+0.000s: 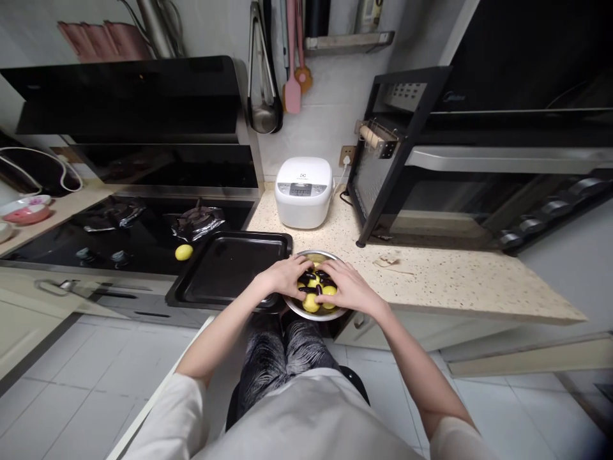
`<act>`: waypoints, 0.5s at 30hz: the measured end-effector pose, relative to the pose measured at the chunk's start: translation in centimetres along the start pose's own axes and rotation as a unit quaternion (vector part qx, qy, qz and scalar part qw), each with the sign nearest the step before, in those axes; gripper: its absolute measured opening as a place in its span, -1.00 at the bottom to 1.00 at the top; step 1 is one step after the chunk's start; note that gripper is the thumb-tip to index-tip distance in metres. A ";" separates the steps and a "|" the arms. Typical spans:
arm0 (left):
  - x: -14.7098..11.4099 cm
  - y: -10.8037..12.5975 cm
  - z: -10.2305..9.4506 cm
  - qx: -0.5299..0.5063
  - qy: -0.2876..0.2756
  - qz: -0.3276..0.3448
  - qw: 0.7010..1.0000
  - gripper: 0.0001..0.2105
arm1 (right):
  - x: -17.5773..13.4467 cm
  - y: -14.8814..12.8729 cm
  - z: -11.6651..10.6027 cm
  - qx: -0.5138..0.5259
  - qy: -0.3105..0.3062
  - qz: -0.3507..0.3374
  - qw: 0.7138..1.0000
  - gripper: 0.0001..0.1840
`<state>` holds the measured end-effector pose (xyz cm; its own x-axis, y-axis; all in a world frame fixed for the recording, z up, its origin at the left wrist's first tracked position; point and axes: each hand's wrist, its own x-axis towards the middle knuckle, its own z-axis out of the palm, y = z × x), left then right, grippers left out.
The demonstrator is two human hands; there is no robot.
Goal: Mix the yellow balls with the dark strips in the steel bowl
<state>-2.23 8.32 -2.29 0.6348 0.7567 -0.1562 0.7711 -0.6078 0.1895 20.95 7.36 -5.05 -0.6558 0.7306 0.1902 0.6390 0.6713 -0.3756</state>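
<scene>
A metal bowl (341, 313) of yellow lemons (311, 303) stands at the counter's front edge, close to my body. From the left, my left hand (288, 276) reaches over the rim, fingers spread above the fruit. Opposite it, my right hand (348, 285) comes in with thumb and fingers apart, touching the lemons. Several glossy dark, elongated shapes (309, 290) show at my fingertips; whether they are long nails or separate pieces I cannot tell. A black baking tray (230, 265) lies left of the bowl. One lemon (183, 252) rests on the stove's edge beyond the tray.
Behind the bowl stands a white rice cooker (304, 191), plugged into the wall. A black oven (445, 204) sits on the right of the speckled counter (460, 275), with dry scraps (387, 261) before it. The gas stove (138, 246) is at left. Utensils (293, 96) hang above.
</scene>
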 end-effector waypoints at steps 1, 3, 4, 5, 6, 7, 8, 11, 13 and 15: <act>0.4 0.1 -0.1 0.015 -0.015 -0.005 1.000 -0.18 | 0.2 -0.3 0.0 -0.018 -0.006 0.003 1.000 -0.22; 1.0 0.3 -0.3 0.039 -0.038 -0.012 0.998 -0.10 | 0.6 -0.8 0.0 -0.047 -0.015 0.004 0.999 -0.25; 1.2 0.4 -0.3 0.047 -0.047 -0.015 0.998 -0.06 | 0.7 -1.0 -0.1 -0.058 -0.017 0.003 0.998 -0.26; 1.3 0.5 -0.4 0.053 -0.052 -0.019 0.997 -0.03 | 0.8 -1.2 -0.1 -0.068 -0.020 0.002 0.997 -0.27; 1.4 0.6 -0.5 0.056 -0.052 -0.024 0.997 -0.02 | 0.9 -1.4 -0.2 -0.078 -0.023 0.001 0.997 -0.27; 1.4 0.6 -0.5 0.056 -0.048 -0.028 0.997 -0.02 | 0.9 -1.5 -0.2 -0.088 -0.028 -0.001 0.996 -0.27; 1.3 0.7 -0.5 0.054 -0.042 -0.032 0.997 -0.04 | 1.0 -1.6 -0.2 -0.098 -0.033 -0.001 0.995 -0.28; 1.2 0.9 -0.4 0.034 -0.022 -0.035 0.999 -0.11 | 1.2 -1.9 0.0 -0.126 -0.040 0.006 0.991 -0.30; 1.1 1.1 -0.2 0.020 -0.010 -0.030 0.999 -0.11 | 1.3 -2.0 0.2 -0.139 -0.041 0.017 0.989 -0.32; 1.0 1.1 -0.1 0.011 -0.001 -0.027 1.000 -0.13 | 1.3 -2.0 0.3 -0.146 -0.042 0.027 0.988 -0.31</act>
<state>-0.76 8.44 -2.17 0.5925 0.7878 -0.1682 0.8051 -0.5715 0.1589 18.70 6.87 -4.31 -0.6402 0.7622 0.0961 0.7553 0.6473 -0.1023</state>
